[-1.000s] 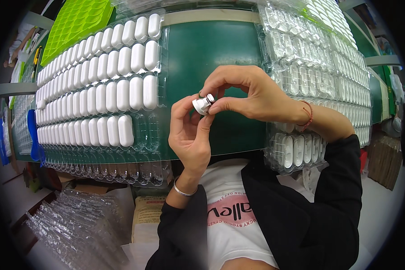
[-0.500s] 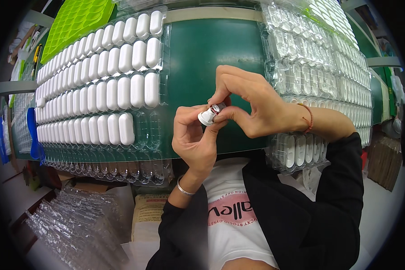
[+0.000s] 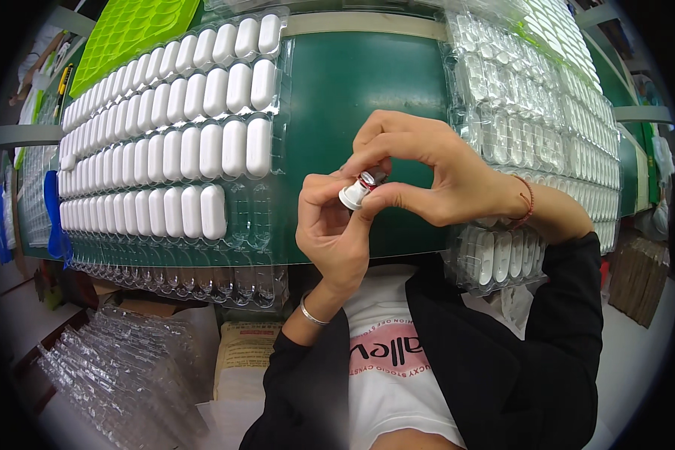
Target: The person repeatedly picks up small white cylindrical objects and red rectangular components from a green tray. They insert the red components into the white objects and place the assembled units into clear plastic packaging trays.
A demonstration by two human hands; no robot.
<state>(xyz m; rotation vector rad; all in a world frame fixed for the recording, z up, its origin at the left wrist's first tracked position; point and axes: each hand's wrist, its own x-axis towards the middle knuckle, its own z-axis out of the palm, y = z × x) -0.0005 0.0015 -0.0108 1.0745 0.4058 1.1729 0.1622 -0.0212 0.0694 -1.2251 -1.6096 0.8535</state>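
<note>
Unmoved; two hands (image 3: 397,195) pinch one white capsule (image 3: 354,195).

Small white part (image 3: 354,195) now tilted, a red-and-metal end exposed toward right hand (image 3: 435,176); left hand (image 3: 336,232) thumb has shifted beneath it.

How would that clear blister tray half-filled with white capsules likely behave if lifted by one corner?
The tray looks thin, clear and moulded, so it would probably flex or sag rather than stay flat. Its white capsules fill mostly the left and upper pockets, so the weight would likely be uneven. They appear to sit loose in open pockets and might spill if it tilts.
</note>
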